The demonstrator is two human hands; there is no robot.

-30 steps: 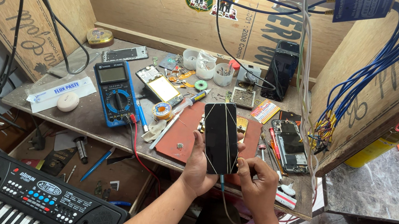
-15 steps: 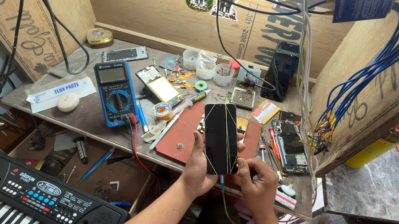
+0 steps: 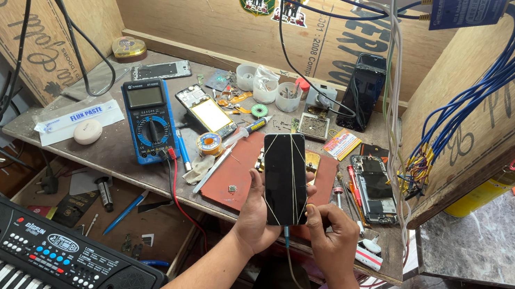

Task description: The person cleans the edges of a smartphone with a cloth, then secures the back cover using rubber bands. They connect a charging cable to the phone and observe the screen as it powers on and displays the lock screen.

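Note:
A black smartphone (image 3: 283,174) with thin rubber bands stretched across its dark screen is held upright over the workbench. My left hand (image 3: 257,215) grips its lower left side from below. My right hand (image 3: 333,233) is at the phone's lower right edge, fingers pinched on a band or thin cable there. A thin cable hangs from the phone's bottom between my hands. Beneath the phone lies a reddish-brown work mat (image 3: 234,176).
A blue multimeter (image 3: 150,118) with red lead, an opened phone (image 3: 373,186), a phone board (image 3: 207,111), small cups (image 3: 266,86), a black box (image 3: 362,89) and tools crowd the wooden bench (image 3: 107,157). An electronic keyboard (image 3: 39,261) sits lower left. Blue wires (image 3: 486,86) hang right.
Almost nothing differs; my right hand's fingers have shifted slightly at the phone's lower right edge. The phone stays in place.

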